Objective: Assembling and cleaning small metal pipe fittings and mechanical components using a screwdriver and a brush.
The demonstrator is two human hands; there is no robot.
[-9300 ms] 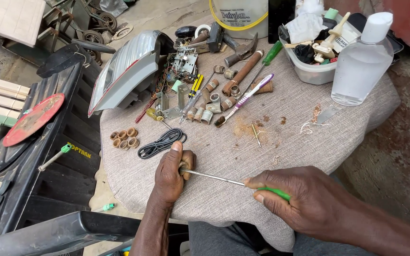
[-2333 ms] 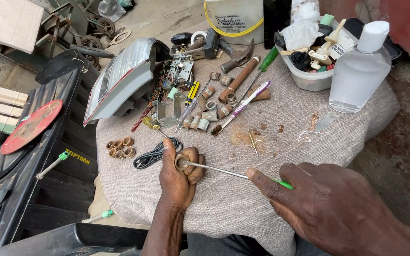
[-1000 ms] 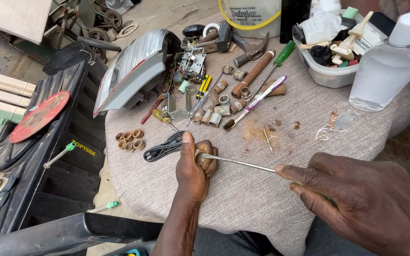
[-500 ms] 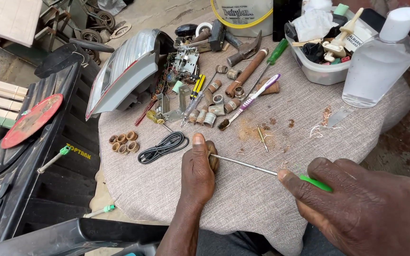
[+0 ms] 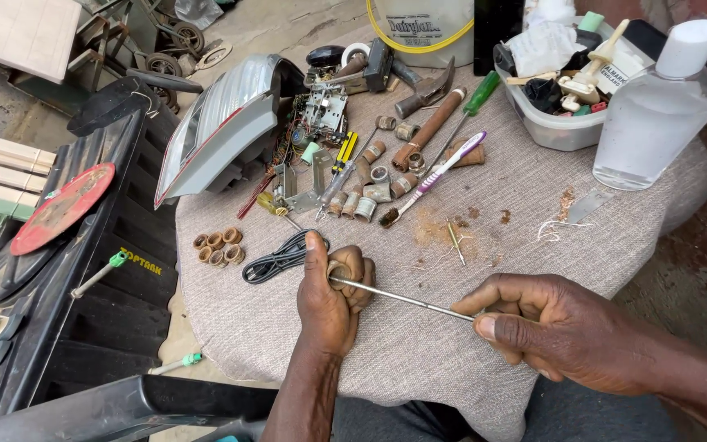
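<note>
**Screwdriver tip set into a small ring**

Cloth-covered table (image 5: 484, 360), seen from the head camera: the left hand (image 5: 330, 295) is closed around a small brown ring (image 5: 339, 268), held just above the cloth near a coiled black cable (image 5: 276, 258). The right hand (image 5: 550, 327) grips a screwdriver (image 5: 403, 296) whose thin shaft reaches into the ring's opening. A cluster of similar rings (image 5: 217, 247) lies apart to the left, while short metal fittings (image 5: 370, 176) and a toothbrush (image 5: 435, 176) lie farther back. Judging by this, one ring is being worked and several wait.
</note>
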